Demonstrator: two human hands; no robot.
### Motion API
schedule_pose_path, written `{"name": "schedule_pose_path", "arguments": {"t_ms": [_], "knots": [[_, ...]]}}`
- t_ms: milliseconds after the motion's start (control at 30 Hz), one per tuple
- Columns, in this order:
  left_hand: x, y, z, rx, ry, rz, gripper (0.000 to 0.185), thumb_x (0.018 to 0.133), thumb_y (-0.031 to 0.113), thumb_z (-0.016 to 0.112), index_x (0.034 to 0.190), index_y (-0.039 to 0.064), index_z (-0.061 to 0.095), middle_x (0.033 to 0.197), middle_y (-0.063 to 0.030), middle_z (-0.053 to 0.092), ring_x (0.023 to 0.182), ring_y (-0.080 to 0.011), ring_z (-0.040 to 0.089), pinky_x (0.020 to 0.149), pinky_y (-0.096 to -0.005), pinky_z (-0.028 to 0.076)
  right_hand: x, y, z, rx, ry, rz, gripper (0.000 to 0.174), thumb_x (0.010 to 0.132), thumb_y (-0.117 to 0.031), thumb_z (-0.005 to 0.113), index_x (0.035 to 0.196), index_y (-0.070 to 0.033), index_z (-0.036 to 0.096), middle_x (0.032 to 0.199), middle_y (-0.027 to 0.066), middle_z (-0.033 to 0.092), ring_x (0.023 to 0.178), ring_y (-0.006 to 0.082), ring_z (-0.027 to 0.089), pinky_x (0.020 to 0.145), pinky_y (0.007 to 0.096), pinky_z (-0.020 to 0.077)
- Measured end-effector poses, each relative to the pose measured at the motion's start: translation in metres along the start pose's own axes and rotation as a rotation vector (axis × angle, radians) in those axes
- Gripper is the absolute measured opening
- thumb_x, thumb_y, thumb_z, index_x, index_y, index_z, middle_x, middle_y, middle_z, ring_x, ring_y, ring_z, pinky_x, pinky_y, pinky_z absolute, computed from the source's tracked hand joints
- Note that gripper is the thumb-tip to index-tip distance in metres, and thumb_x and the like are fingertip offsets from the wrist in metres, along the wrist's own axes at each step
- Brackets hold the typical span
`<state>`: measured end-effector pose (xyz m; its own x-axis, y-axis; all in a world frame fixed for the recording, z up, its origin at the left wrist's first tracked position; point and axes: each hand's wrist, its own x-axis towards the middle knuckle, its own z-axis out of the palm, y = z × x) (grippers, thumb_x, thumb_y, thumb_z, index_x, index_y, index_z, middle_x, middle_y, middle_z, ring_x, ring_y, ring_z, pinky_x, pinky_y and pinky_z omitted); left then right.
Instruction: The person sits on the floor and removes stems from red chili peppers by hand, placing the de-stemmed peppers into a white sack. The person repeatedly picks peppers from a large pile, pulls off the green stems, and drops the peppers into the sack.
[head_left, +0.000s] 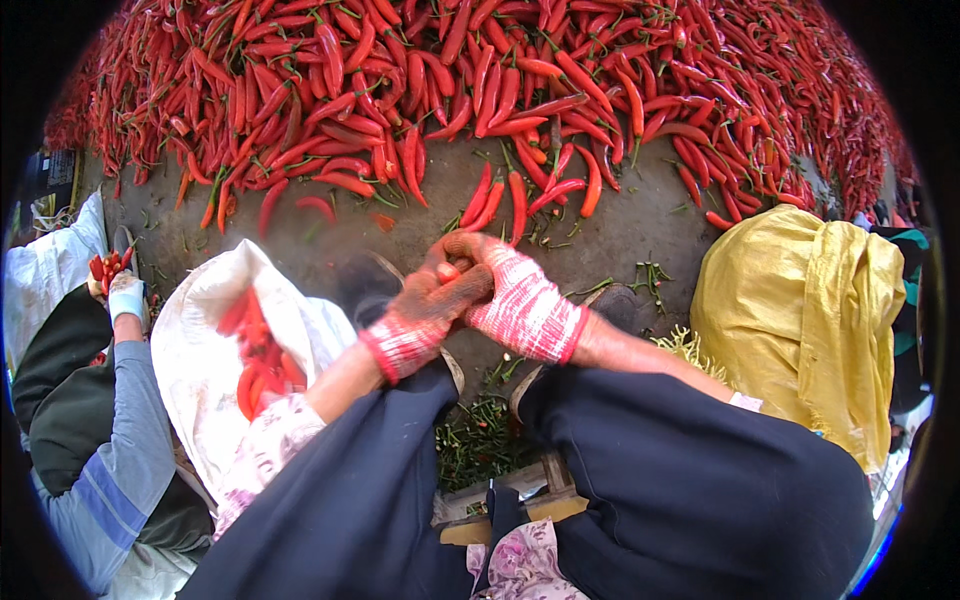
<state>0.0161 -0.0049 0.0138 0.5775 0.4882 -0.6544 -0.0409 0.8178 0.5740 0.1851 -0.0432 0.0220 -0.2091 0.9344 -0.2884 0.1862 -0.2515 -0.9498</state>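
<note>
My left hand (429, 306) and my right hand (521, 300) meet above the ground in front of my knees, both in red-and-white knitted work gloves with brown-stained fingers. The rounded end of a red chili pepper (448, 271) shows in my left hand's closed fingers. My right hand's fingers curl against the left, and whatever they grip is hidden. Just beyond lie loose red chilies (486, 202) at the near edge of a large chili heap (480, 67). Left of my left forearm, a white woven sack (202, 322) gapes around red chilies (259, 360).
A yellow woven sack (795, 322) stands at my right. Green stems (480, 442) litter the ground between my feet, before a low wooden stool (555, 506). At left, a co-worker's gloved hand (126, 294) holds several chilies (111, 264) beside another white sack (56, 262).
</note>
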Motion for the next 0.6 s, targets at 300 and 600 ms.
{"name": "schedule_pose_path", "arguments": {"t_ms": [300, 600], "knots": [[-0.007, -0.004, -0.025, -0.032, 0.054, -0.054, 0.036, 0.103, 0.039, 0.059, 0.116, 0.005, 0.063, 0.084, -0.0046, 0.065, 0.077, -0.0197, 0.066, 0.078, -0.0451, 0.057, 0.054, 0.034, -0.073, -1.162, 0.079, -0.497, 0.047, 0.079, -0.009, 0.068, 0.125, -0.016, 0.066, 0.129, 0.0109, 0.062, 0.104, 0.0339, 0.061, 0.09, 0.0465, 0.0512], [0.012, 0.014, -0.029, -0.17, 0.242, -0.221, 0.038, 0.096, 0.031, 0.073, 0.122, 0.006, 0.061, 0.076, 0.0021, 0.056, 0.068, -0.0169, 0.061, 0.071, -0.044, 0.059, 0.086, 0.039, -0.069, -1.467, -0.22, -0.344, 0.022, 0.085, -0.019, 0.065, 0.104, -0.01, 0.072, 0.107, 0.0115, 0.07, 0.101, 0.0293, 0.067, 0.083, 0.043, 0.0533]]}}
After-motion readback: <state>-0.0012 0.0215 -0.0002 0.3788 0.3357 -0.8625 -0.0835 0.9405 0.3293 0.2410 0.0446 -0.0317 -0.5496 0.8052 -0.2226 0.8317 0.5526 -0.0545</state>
